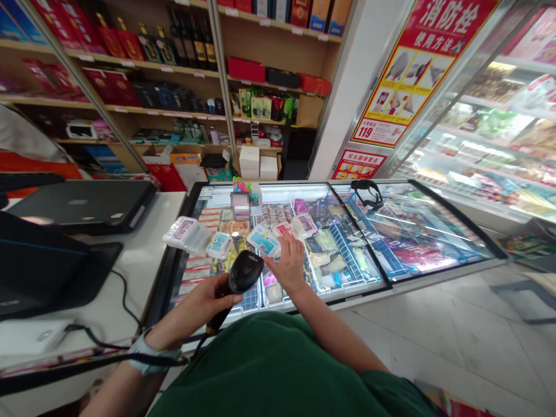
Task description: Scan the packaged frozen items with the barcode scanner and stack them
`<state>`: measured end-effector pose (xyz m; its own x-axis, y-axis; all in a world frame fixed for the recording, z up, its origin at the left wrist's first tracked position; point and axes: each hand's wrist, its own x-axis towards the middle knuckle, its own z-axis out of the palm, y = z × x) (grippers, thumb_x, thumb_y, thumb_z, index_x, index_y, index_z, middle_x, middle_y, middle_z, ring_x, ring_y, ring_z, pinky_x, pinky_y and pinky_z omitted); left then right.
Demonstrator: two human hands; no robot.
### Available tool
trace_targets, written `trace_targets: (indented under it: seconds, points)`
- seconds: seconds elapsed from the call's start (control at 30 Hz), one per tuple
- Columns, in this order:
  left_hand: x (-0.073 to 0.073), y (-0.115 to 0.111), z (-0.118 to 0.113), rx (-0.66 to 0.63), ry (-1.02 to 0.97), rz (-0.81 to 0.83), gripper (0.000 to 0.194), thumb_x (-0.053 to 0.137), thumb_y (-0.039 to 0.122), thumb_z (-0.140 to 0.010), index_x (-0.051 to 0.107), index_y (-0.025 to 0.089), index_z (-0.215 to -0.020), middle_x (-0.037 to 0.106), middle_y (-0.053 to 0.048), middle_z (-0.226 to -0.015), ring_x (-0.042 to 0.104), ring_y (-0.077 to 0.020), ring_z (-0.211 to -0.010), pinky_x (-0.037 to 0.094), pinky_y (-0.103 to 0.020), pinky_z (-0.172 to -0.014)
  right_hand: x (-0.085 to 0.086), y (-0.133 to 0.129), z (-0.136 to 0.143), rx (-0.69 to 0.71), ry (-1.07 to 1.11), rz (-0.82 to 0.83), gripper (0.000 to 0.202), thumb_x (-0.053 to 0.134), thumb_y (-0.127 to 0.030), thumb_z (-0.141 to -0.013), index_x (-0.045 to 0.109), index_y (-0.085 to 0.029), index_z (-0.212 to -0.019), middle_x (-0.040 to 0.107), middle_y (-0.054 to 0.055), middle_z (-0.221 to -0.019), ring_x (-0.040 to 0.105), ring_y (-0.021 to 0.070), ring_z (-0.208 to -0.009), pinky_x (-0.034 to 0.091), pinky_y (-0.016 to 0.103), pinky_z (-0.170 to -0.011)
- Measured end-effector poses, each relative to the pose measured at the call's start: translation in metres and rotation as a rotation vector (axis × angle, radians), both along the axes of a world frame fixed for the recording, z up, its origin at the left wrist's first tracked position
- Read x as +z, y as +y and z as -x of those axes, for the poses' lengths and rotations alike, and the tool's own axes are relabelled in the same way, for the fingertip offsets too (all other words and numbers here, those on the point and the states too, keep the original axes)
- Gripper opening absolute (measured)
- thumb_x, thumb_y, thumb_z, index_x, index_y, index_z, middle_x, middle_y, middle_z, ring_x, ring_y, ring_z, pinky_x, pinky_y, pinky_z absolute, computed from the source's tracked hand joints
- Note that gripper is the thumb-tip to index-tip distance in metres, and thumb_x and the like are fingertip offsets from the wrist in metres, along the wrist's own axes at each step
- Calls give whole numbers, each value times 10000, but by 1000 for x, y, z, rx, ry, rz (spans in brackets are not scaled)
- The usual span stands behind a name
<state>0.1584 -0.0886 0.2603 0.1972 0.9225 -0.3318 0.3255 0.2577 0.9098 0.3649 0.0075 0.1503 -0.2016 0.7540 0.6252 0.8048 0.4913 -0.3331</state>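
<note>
My left hand [212,301] is wrapped around the handle of a black barcode scanner [246,271], whose head points away from me over the freezer glass. A clear plastic pack with a blue label [263,239] lies just beyond the scanner's head. On its right edge, the thumb and fingers of my right hand [290,263] are closed. Partly behind my fingertips is a pack with a red label [283,229]. A purple-labelled pack [304,225] sits to the right. Left of the scanner are a smaller blue-labelled pack [218,245] and stacked clear packs [186,233].
A chest freezer [391,284] with glass lids and frozen goods stands before me. Black straps [367,194] lie on its far side. At left, a counter [161,243] carries dark machines and cables. Shelves [174,110] of bottles and boxes stand behind; a lit cooler [499,139] is at right.
</note>
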Motion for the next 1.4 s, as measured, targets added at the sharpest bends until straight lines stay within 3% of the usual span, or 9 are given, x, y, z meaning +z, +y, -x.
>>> trace_targets:
  seconds: [0.27, 0.57, 0.73, 0.97, 1.17, 1.4]
  points:
    - [-8, 3, 0, -38, 19, -6, 395, 755, 539, -720, 715, 197, -914, 750, -60, -950, 669, -295, -963, 536, -363, -871, -1, 2, -2, -8, -3, 10, 581, 553, -599, -916, 575, -128, -1254, 563, 199, -1329, 509, 309, -1216, 340, 480, -1086]
    - [-5, 4, -5, 16, -12, 38, 482, 780, 560, -655, 751, 206, -981, 771, -58, -961, 681, -324, -991, 558, -391, -877, -3, 3, -5, -17, 4, 32, 579, 620, -563, -887, 559, -133, -1269, 557, 194, -1330, 493, 308, -1251, 339, 471, -1094]
    - [-3, 2, -1, 50, -63, 40, 475, 787, 546, -664, 763, 215, -1003, 776, -63, -1039, 685, -327, -1043, 539, -405, -948, -7, 15, -14, -153, 51, 148, 588, 690, -509, -837, 552, -127, -1263, 568, 182, -1276, 501, 316, -1222, 375, 457, -1053]
    - [-7, -6, 13, 87, -12, 57, 523, 772, 608, -659, 758, 193, -977, 777, -69, -1000, 689, -339, -1022, 555, -419, -925, -18, 40, -30, -354, 17, 268, 533, 711, -495, -814, 606, -124, -1183, 578, 146, -1121, 542, 313, -1080, 418, 447, -962]
    - [-17, -15, 27, 190, -4, 79, 578, 790, 637, -646, 757, 198, -1019, 782, -81, -1029, 690, -322, -1068, 539, -393, -972, -25, 49, -31, -418, -14, 299, 520, 681, -522, -835, 621, -115, -1153, 582, 156, -1081, 556, 324, -1033, 425, 448, -914]
    - [-25, -27, 42, 287, -42, 80, 586, 799, 599, -680, 737, 215, -1118, 767, -90, -1133, 667, -333, -1141, 490, -427, -1048, -28, 48, -32, -398, -47, 320, 602, 664, -542, -849, 589, -91, -1242, 583, 177, -1095, 557, 346, -1047, 425, 471, -909]
